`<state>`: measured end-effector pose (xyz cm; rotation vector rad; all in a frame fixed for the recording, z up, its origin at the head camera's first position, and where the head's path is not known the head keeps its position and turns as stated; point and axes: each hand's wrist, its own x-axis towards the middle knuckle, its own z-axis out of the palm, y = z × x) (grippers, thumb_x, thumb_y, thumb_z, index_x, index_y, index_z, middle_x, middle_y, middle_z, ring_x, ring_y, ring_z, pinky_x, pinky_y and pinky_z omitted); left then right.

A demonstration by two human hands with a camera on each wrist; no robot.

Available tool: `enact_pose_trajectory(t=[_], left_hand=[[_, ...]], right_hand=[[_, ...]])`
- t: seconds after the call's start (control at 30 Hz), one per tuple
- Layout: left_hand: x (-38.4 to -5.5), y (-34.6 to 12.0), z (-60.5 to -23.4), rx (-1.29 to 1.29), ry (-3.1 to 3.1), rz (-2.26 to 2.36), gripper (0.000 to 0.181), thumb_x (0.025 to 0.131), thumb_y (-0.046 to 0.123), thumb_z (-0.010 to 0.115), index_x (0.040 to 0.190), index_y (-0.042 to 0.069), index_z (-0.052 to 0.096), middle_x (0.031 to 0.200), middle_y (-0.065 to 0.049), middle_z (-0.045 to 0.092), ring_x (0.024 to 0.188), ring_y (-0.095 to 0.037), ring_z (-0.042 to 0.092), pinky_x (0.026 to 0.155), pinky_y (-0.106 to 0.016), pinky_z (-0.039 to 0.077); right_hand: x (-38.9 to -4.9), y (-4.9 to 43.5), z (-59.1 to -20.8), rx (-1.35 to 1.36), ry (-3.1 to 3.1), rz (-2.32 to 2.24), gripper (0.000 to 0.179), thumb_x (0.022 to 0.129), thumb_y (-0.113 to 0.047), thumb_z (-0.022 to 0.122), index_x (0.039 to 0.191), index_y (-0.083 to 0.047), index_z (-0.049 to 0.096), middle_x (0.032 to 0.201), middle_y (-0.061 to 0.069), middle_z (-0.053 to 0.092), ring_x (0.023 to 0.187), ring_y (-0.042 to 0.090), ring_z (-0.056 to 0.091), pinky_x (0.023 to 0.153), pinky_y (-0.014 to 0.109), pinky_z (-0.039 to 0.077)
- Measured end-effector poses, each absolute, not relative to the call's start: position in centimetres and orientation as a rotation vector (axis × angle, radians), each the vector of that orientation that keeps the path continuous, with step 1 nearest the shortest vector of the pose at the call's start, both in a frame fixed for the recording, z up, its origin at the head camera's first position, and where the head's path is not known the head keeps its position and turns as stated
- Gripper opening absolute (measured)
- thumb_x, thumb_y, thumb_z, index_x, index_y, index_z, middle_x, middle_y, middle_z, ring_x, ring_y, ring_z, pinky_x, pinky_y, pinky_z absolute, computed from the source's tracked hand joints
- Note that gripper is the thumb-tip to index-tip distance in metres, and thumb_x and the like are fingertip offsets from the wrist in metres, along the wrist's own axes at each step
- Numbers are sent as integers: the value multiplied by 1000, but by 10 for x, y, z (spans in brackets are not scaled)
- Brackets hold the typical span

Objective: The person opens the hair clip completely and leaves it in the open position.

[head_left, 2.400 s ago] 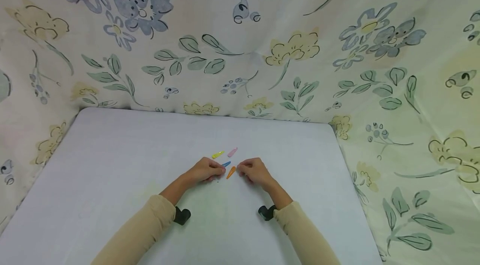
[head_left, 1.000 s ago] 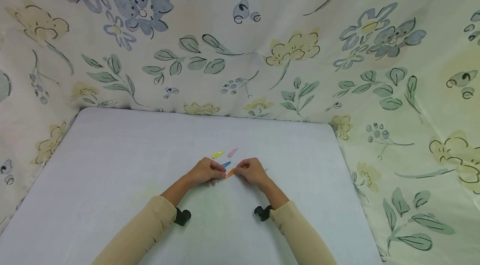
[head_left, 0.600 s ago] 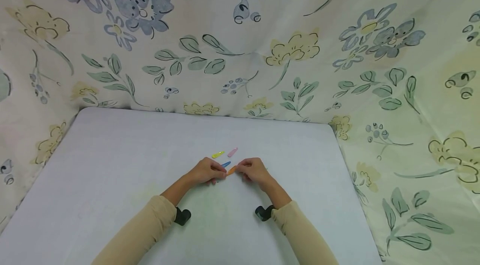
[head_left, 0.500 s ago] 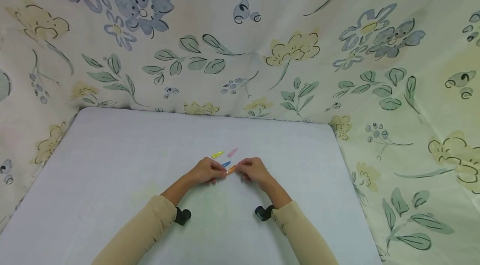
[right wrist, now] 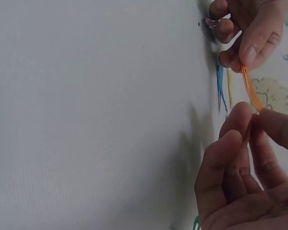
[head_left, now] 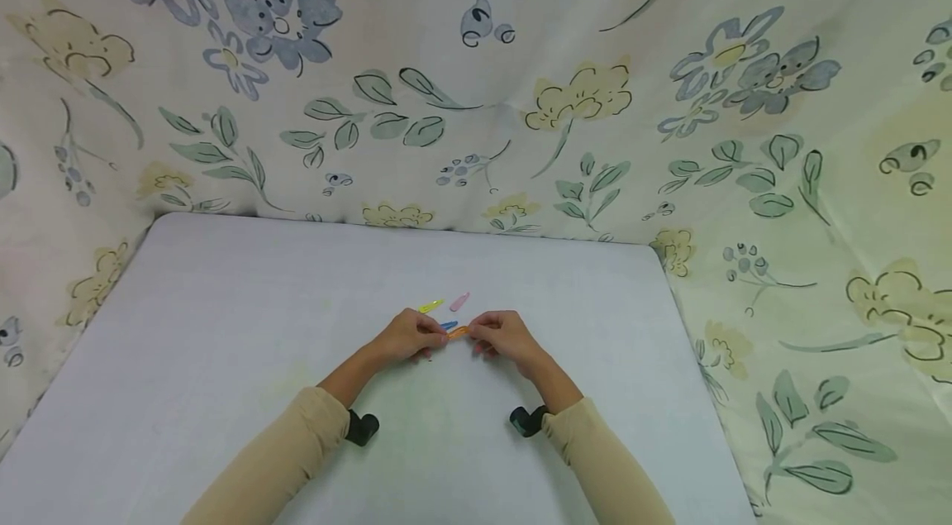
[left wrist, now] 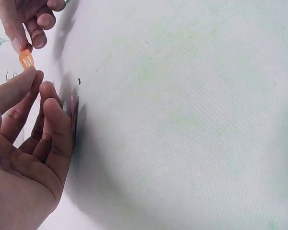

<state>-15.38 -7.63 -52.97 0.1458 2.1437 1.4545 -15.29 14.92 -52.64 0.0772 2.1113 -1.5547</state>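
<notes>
An orange snap hair clip (head_left: 457, 332) is stretched between my two hands, raised over the white table. My left hand (head_left: 405, 335) pinches one end between thumb and forefinger. The other end is pinched by the thumb and forefinger of my right hand (head_left: 509, 336). Slots show along the clip's middle in the left wrist view, and it looks slightly bowed in the right wrist view. Just behind it lies a blue hair clip (head_left: 450, 325), partly hidden by my left fingers. Farther back are a yellow hair clip (head_left: 431, 306) and a pink hair clip (head_left: 459, 302).
Part of a green clip (right wrist: 197, 223) shows below my right hand in the right wrist view. A thin pinkish piece (left wrist: 72, 110) lies by my left fingers. Floral cloth (head_left: 476, 136) hangs behind the white table (head_left: 260, 302).
The orange clip lay on the table between my hands; my right hand moved in to it, both hands took its ends, and it has been lifted and turned more level.
</notes>
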Motion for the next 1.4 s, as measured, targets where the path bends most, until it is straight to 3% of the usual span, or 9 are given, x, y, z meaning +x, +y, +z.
enact_pose_trajectory(t=[0.17, 0.33, 0.57, 0.77, 1.0, 1.4], left_hand=[[-155, -75, -527, 168, 2145, 1446, 11, 92, 10, 71, 97, 1, 76, 72, -5, 65, 57, -11, 52, 53, -24, 44], [-155, -73, -524, 146, 2192, 1398, 10, 91, 11, 73, 96, 3, 77, 77, -1, 66, 59, -11, 52, 53, -23, 45], [-156, -74, -529, 162, 2216, 1443, 10, 92, 13, 72, 97, 5, 76, 91, -1, 70, 61, -13, 55, 56, -25, 48], [-157, -75, -531, 185, 2201, 1487, 16, 94, 12, 69, 105, 2, 74, 102, -6, 68, 60, -14, 54, 56, -24, 47], [-159, -75, -531, 222, 2191, 1538, 15, 95, 13, 68, 98, -1, 75, 124, -12, 62, 67, -14, 54, 55, -24, 48], [-160, -74, -529, 191, 2164, 1579, 15, 94, 16, 70, 96, 2, 75, 131, -9, 59, 70, -18, 53, 53, -30, 52]], right_hand=[[-153, 151, -528, 27, 2168, -1514, 21, 94, -22, 70, 108, -7, 75, 98, 5, 73, 84, 13, 64, 69, 27, 50], [-154, 151, -530, 23, 2197, -1512, 20, 94, -17, 70, 106, -2, 75, 103, 6, 73, 92, 16, 63, 78, 34, 53], [-152, 150, -523, 33, 2241, -1474, 16, 93, -17, 70, 101, -5, 77, 99, 1, 72, 82, 13, 56, 73, 28, 49], [-154, 151, -522, 11, 2234, -1463, 16, 95, -16, 68, 103, -5, 77, 99, 1, 71, 83, 16, 55, 73, 30, 49], [-156, 152, -520, -32, 2217, -1474, 18, 96, -13, 66, 108, -3, 74, 103, 3, 70, 86, 16, 55, 74, 32, 48], [-154, 153, -515, -37, 2186, -1525, 20, 96, -12, 64, 109, -1, 73, 108, 5, 69, 90, 15, 56, 81, 34, 48]])
